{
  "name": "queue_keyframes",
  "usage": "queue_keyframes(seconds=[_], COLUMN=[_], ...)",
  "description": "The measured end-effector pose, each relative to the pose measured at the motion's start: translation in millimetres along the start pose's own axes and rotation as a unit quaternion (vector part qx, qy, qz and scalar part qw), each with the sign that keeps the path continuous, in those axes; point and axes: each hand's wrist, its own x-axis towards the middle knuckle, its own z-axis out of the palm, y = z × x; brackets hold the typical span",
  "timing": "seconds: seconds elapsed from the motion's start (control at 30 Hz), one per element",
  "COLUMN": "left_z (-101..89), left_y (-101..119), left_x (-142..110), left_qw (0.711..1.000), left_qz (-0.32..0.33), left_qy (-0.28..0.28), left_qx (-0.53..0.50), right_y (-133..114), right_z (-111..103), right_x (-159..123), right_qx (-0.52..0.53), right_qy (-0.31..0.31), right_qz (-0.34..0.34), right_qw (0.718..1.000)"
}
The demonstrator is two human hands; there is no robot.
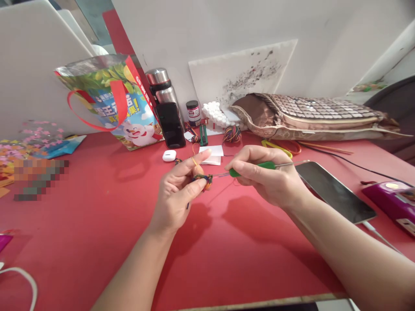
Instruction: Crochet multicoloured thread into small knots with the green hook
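Note:
My left hand pinches a small piece of multicoloured crochet work between thumb and fingers. An orange strand of yarn runs over its raised index finger. My right hand is closed around the green handle of a crochet hook, held like a pen. The hook's thin metal shaft points left and its tip meets the crochet work; whether it is through a loop I cannot tell. Behind the hands lies a ball of multicoloured yarn.
On the red table stand a colourful bag, a steel thermos, a black phone and a jar. A white earbud case lies left of the hands. Another phone and a purple device lie right.

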Motion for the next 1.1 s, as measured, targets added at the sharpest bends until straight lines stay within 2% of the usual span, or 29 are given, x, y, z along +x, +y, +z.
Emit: queue_keyframes(seconds=[0.13,0.3,0.4,0.5,0.63,0.77,0.97,1.1], left_z=[-0.6,-0.8,2.3,5.7,7.1,7.2,8.1,8.1], left_y=[-6.0,-6.5,-3.2,-0.7,1.0,3.2,3.6,3.2], left_x=[-1.9,-2.8,-1.1,-0.3,-0.9,-0.6,-0.6,-1.6], left_qw=[0.997,0.996,0.997,0.998,0.997,0.995,0.991,0.993], left_qz=[0.037,0.057,0.05,0.037,0.02,0.01,-0.025,-0.013], left_qy=[0.028,0.046,0.052,0.057,0.048,0.041,0.022,0.013], left_qx=[0.056,0.055,0.025,-0.011,-0.053,-0.095,-0.133,-0.118], right_y=[-8.6,-8.3,-3.6,0.8,6.3,15.0,21.3,20.9], right_z=[8.4,12.5,10.0,8.1,9.3,10.1,6.4,4.1], right_x=[-6.4,-8.6,-6.9,-3.8,0.1,1.4,2.6,3.7], right_qx=[-0.128,-0.129,-0.065,0.032,0.139,0.205,0.238,0.245], right_qy=[0.018,0.01,0.008,0.007,-0.005,-0.027,-0.062,-0.071], right_qz=[-0.081,-0.09,-0.058,0.006,0.082,0.128,0.147,0.141], right_qw=[0.988,0.988,0.996,0.999,0.987,0.97,0.958,0.957])
